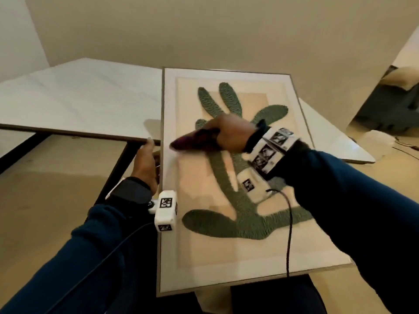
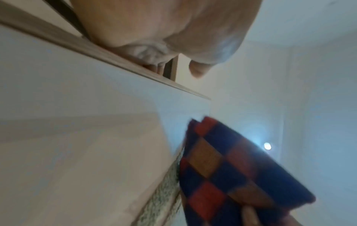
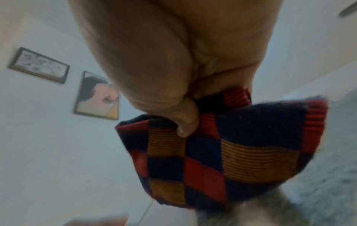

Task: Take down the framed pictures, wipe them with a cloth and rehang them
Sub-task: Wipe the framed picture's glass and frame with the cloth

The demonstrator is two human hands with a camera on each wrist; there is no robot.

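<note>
Wiping the large thin-framed picture of a green tufted cactus, lying flat across the white table: right hand clamped on folded checked cloth, left hand gripping its left edge. Likely stiff, glazed, fragile; lift by both side edges.

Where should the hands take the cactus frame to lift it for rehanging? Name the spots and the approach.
Grip the frame by its two long side edges, one hand from each side. It lies flat on the table with its near end overhanging, so fingers can curl under the rim there. The left hand already holds the left edge; the right hand must first put down the cloth.
</note>
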